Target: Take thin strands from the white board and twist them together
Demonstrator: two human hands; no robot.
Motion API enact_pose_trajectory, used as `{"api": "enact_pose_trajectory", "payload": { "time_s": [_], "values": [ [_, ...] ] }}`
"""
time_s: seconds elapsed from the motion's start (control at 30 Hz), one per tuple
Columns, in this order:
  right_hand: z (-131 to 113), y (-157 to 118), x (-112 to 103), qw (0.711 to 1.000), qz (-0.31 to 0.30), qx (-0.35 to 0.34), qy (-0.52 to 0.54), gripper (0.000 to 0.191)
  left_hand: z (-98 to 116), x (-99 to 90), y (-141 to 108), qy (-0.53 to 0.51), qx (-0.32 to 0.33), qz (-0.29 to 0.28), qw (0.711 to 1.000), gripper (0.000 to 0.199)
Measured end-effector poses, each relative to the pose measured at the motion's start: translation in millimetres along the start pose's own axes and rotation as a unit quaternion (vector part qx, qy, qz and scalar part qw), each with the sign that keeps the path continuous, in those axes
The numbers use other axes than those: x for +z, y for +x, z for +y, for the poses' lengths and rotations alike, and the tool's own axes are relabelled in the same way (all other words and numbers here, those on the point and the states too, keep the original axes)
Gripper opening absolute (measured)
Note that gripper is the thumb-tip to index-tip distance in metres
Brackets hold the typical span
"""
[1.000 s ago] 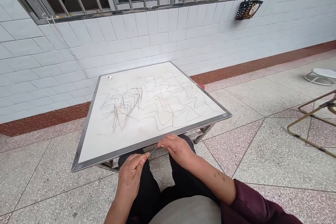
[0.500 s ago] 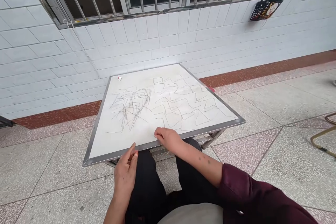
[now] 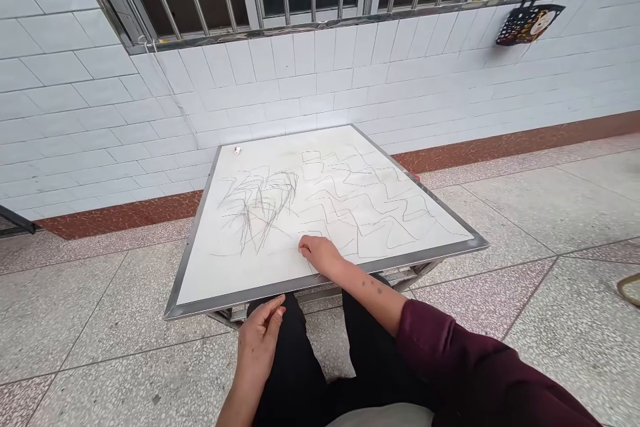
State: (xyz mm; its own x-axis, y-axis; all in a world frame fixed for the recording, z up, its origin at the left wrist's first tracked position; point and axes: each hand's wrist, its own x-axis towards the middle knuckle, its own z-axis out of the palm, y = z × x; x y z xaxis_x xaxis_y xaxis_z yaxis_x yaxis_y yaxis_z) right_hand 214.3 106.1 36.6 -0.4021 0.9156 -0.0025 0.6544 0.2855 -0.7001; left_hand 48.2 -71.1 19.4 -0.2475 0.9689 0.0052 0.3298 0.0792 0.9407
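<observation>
My right hand [image 3: 320, 255] is over the near part of the white tabletop [image 3: 240, 280], thumb and fingers pinched together. A thin dark strand [image 3: 311, 268] shows just under this hand and seems to run from its fingers. My left hand [image 3: 260, 330] is in front of the table's near edge, above my lap, its thumb and forefinger tips close together; anything between them is too fine to make out. Many wavy thin strands [image 3: 357, 213] lie spread over the right half of the top. A tangled bunch of strands [image 3: 263, 203] lies on the left half.
A grey metal rim [image 3: 330, 273] borders the table. A small white and red object [image 3: 237, 151] sits at its far left corner. Behind stands a white tiled wall [image 3: 280, 90] with a barred window, where a patterned bag [image 3: 530, 23] hangs. My knees are under the near edge.
My right hand has moved slightly farther in over the tabletop. My left hand has drawn back below the near edge, and its fingertips are closer together. The view has shifted a little left.
</observation>
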Motion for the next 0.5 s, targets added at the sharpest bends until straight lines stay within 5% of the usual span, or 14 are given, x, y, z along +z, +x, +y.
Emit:
{"api": "enact_pose_trajectory", "payload": {
  "time_s": [0.23,0.5],
  "values": [
    [7,2,-9,0.996,-0.003,0.000,0.088,0.012,-14,19.8,0,0.002,0.018,-0.048,0.999,0.040],
    [15,20,-53,0.990,0.032,0.012,0.135,0.012,-39,59.4,0,0.030,0.061,-0.203,0.977,0.036]
  ]
}}
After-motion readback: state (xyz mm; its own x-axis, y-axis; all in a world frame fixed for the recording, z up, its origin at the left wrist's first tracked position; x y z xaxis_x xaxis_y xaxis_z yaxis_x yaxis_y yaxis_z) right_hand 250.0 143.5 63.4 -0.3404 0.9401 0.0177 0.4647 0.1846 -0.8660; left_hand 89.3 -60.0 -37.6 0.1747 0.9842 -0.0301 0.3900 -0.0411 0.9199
